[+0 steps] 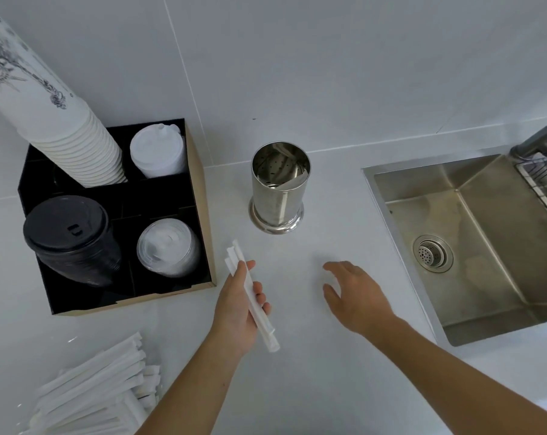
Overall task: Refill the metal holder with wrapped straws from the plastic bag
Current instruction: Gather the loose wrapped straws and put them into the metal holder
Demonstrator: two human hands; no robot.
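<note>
Left hand (239,312) fingers around paper-wrapped straws (250,290); right hand (355,293) fingers spread, near shiny cylindrical holder (278,186).

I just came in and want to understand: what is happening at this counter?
A person is refilling a shiny metal cylinder holder, which looks nearly empty. The left hand grips a few white paper-wrapped straws, short of the holder. The right hand hovers open above the white counter. More wrapped straws lie in a clear plastic bag at lower left.

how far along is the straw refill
Barely started. Done: the metal holder shows little or nothing inside. In hand: the left hand grips a few wrapped straws; the right hand hovers open. Left: the pile in the plastic bag.
</note>
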